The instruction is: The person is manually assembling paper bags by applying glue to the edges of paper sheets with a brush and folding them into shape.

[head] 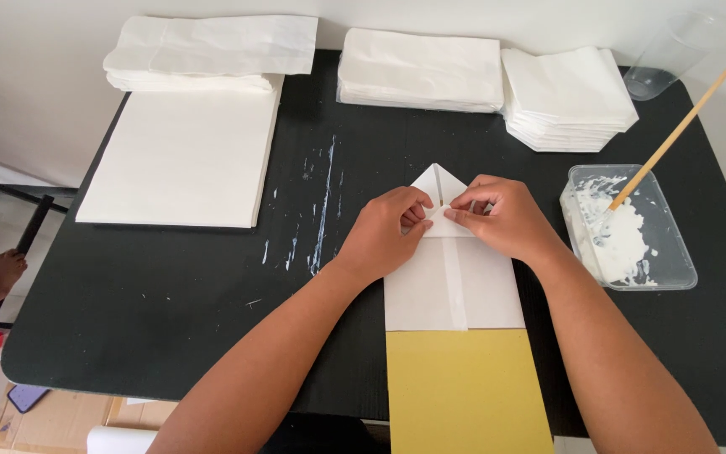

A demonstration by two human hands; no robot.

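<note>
White folded paper bag [451, 286] lies at frame centre on the black table [170, 286], over a yellow card [464, 391]. Left hand [384, 235] and right hand [502, 219] fingertips pinch its pointed top flaps.

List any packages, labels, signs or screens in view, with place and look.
No labels, signs or screens show.
Clear plastic tub: table's right edge, rectangular, white paste inside, wooden stick leaning in it.
Clear plastic cup: far right corner, tipped.
Cardboard box: below table, bottom left, brown.
</note>
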